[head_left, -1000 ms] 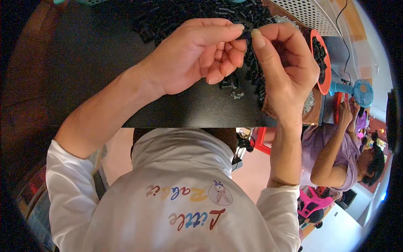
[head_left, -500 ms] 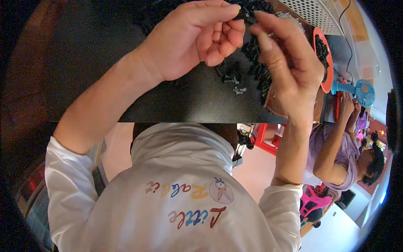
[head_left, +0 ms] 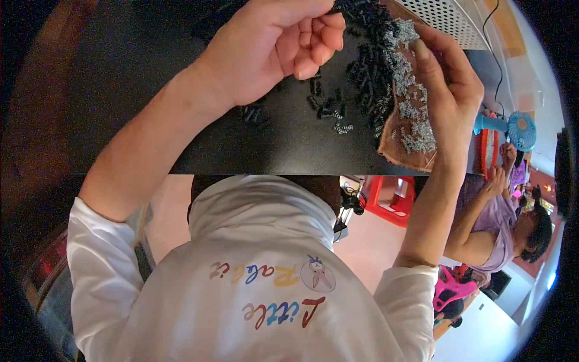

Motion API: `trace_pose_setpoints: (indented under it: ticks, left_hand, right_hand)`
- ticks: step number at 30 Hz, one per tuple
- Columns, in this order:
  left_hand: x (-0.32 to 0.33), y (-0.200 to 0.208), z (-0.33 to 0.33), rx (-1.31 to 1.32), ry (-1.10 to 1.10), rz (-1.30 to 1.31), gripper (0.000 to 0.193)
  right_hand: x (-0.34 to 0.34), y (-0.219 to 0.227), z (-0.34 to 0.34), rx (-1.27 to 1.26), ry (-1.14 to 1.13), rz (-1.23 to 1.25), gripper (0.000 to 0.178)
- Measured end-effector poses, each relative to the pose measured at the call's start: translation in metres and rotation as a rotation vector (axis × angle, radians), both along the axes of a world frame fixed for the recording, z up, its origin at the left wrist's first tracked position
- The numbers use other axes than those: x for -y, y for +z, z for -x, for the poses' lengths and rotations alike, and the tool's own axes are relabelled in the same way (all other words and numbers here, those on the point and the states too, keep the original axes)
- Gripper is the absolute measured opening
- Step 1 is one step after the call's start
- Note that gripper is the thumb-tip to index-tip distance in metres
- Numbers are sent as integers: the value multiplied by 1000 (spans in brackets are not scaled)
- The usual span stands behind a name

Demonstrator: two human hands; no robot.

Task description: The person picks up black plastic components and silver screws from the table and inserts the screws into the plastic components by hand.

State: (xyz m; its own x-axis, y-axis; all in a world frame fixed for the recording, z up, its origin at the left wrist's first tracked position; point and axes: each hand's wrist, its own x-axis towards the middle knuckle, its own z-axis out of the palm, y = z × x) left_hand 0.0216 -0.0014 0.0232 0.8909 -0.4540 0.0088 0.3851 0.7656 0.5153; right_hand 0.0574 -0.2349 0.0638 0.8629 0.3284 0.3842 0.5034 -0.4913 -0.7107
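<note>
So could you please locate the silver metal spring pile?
The silver metal spring pile is upper right in the head view, on brown sheeting, beside the right hand.

The bench [head_left: 289,148] spans the area before the person. On it, the heap of pieces [head_left: 367,78] lies right of the left hand [head_left: 286,45] and left of the cloth [head_left: 392,149]. Springs [head_left: 413,111] lie on the cloth, spread from its far end toward its near edge. The right hand [head_left: 452,90] is at the cloth's right, fingertips beside the far springs. Loose pieces [head_left: 326,113] and a small spring cluster [head_left: 342,128] sit nearer the person, between the left wrist and the cloth. The basket [head_left: 446,18] is behind the cloth; the fan [head_left: 522,130] is right of the right hand.
</note>
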Motion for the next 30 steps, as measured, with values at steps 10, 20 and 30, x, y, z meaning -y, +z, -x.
trace_pose_setpoints:
  ticks: [10,20,30]
  left_hand:
    - [-17,-7,4,35,181,-85,24]
    - [-23,-26,-8,326,135,-16,24]
    - [-10,-9,13,-39,89,-58,28]
  right_hand:
    - [-3,-20,-17,150,225,538,17]
    - [-50,-14,-25,321,294,699,10]
    - [-44,-20,-27,30,316,480,19]
